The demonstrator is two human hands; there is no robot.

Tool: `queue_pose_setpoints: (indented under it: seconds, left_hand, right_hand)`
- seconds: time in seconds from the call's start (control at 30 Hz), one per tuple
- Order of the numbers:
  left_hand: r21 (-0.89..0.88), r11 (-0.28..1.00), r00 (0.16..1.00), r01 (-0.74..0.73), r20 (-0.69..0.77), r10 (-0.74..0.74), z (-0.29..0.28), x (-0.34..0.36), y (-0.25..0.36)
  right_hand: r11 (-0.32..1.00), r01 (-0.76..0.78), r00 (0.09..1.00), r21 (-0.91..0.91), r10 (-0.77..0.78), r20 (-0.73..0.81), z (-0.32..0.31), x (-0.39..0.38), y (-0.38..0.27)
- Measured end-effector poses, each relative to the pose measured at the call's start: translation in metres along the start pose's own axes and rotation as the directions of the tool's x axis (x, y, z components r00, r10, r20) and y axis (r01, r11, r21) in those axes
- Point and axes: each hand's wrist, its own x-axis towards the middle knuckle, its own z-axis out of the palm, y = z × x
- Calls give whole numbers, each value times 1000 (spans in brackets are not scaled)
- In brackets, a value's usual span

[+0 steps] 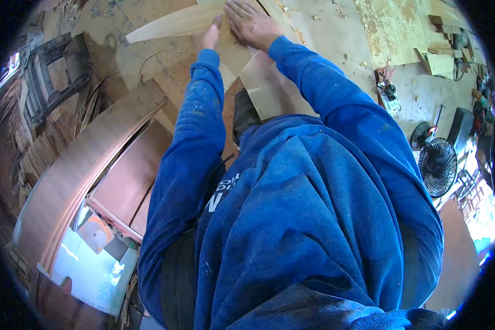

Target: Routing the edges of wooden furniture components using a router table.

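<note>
You have a pale, thin veneer sheet (181,23) laid out flat on the desk (335,38), and both hands are pressing it down; nothing shows it fixed, cut or trimmed yet, so the work looks to be at an early, positioning stage. Your right hand (251,23) lies spread open, palm down, flat on the sheet, gripping nothing. Your left hand (210,36), just beside it, rests on the same sheet with the thumb raised; how far its fingers are open you cannot tell. Wood chips lie scattered beyond your right hand.
</note>
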Motion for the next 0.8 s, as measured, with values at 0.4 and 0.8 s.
queue_pose_setpoints:
  seconds: [0.4,0.8]
  left_hand:
    - [-15,994,923,-110,368,107,-8,51,23]
    - [-568,710,851,-416,32,525,-94,-204,9]
  right_hand:
    - [963,189,980,-194,-196,-17,16,28,4]
    - [510,-592,805,624,337,487,-198,-186,-44]
